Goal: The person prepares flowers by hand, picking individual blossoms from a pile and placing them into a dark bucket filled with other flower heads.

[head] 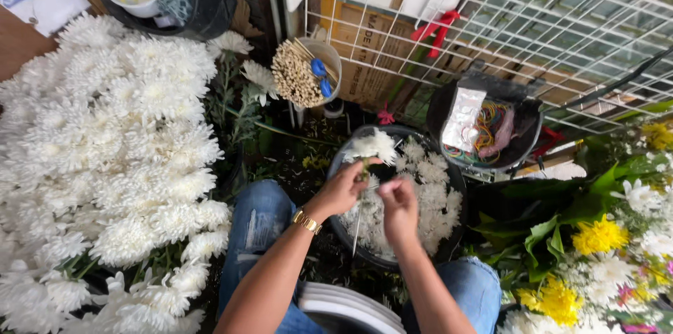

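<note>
Presently, work stands partway. The left hand [341, 190], with a gold bracelet [306, 221] at the wrist, pinches the green stub under a white chrysanthemum head [373, 146]; the right hand [398, 209] closes narrowly around a thin wooden stick [357, 229] just below it. The flower is held above the black basin [459, 187] between the knees, which already holds many loose white flower heads [431, 197], judged a sizeable finished or waiting share. Left of the knees, a large mass of white chrysanthemums on stems [112, 152] remains uncut. Farther out, a pale cup [326, 60] holds a dense bundle of wooden sticks [294, 76], amply stocked. To its right, a black bowl [527, 139] contains coloured rubber bands [487, 124] and a clear packet [463, 118]. Mixed yellow and white flowers [599, 250] lie at right.
</note>
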